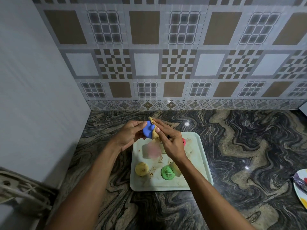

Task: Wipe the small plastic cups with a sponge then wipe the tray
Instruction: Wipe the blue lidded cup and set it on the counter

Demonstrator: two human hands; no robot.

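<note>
My left hand (128,135) holds a small blue plastic cup (148,131) above the far left corner of the tray. My right hand (171,140) presses a tan sponge (155,133) against the cup's right side. Below them lies a pale green tray (201,163) smeared with brown dirt. On it sit a yellow cup (141,168), a green cup (167,172), a pink translucent cup (152,151) and a red cup (183,141) partly hidden behind my right hand. A pale yellow cup (176,168) shows beside my right wrist.
The tray rests on a dark swirled stone counter (249,146) against a tiled wall. A white wall stands at the left. A colourful plate (301,186) sits at the right edge. A metal rack (21,191) is at the lower left.
</note>
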